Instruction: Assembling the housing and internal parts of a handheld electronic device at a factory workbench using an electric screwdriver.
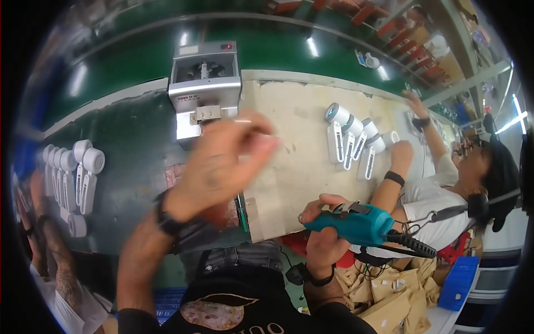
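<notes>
My right hand [322,247] grips a teal electric screwdriver [361,224], held tilted above the table's front edge, its coiled black cord running off to the right. My left hand [219,164] is raised over the table in front of a silver screw feeder [204,89]. Its fingers are curled in toward the thumb and blurred; whatever they pinch is too small to make out. Below that hand lies a green-handled tool [242,214], partly covered.
Several white handheld devices with round heads [349,139] lie on the tan board at right; others [72,167] stand in a row at left. A co-worker [434,189] reaches in from the right. Brown paper bags [395,295] and a blue bin [459,284] sit lower right.
</notes>
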A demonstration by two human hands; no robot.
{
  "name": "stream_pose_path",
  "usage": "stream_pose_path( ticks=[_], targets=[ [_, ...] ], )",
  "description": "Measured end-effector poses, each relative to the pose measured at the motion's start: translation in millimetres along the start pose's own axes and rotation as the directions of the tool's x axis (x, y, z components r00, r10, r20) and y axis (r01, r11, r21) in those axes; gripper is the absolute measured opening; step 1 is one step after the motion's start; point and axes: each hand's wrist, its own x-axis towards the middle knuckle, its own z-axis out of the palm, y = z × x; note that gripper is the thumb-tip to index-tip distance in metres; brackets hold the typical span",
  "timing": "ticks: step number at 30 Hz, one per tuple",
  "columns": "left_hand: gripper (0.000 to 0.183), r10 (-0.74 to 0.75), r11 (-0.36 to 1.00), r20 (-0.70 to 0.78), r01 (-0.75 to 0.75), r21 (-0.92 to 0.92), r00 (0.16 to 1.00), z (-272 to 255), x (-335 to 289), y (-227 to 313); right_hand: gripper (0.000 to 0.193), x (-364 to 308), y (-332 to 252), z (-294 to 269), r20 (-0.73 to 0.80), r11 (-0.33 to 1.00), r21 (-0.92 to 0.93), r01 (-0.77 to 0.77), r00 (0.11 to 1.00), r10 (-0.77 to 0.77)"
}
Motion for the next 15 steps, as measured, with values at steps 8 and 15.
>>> stream_pose_path(
  ticks=[8,15],
  targets=[
    [0.067,-0.284,0.918,0.187,0.210,0.336,0.941,179,70,-82,0.066,3,3,12,-0.001,0.997,-0.061,0.052,0.999,-0.052],
    [0.057,-0.325,0.894,0.185,0.238,0.380,0.927,183,67,-95,0.067,7,6,-7,-0.089,0.989,-0.120,0.081,0.992,-0.092]
  ],
)
